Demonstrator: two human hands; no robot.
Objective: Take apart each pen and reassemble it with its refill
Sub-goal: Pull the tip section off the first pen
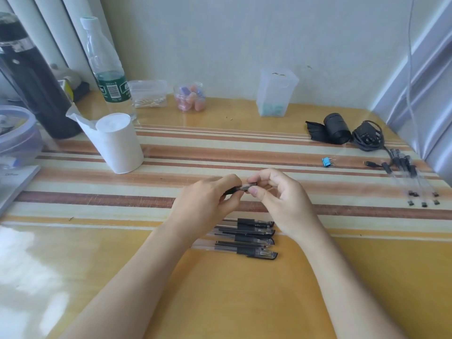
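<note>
A big yellow table point(244, 302) with stripes is seen. A tall water bottle point(107, 69) is stood at the back left. The left hand point(208, 204) and the right hand point(281, 199) are held close together above the table. A row of pens point(247, 238) is laid on the table under the wrists. One pen point(241, 188) is held between the hands: one end is wrapped by the curled left fingers, and the other end is pinched by the right thumb and fingers. A tiny blue clip point(326, 162) is laid far to the right.

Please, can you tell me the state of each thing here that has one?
held pen: off the table, gripped at both ends.
left hand: grips the pen.
right hand: pinches the pen's other end.
pens by the wrists: capped, lying flat together.
water bottle: upright, cap on.
</note>
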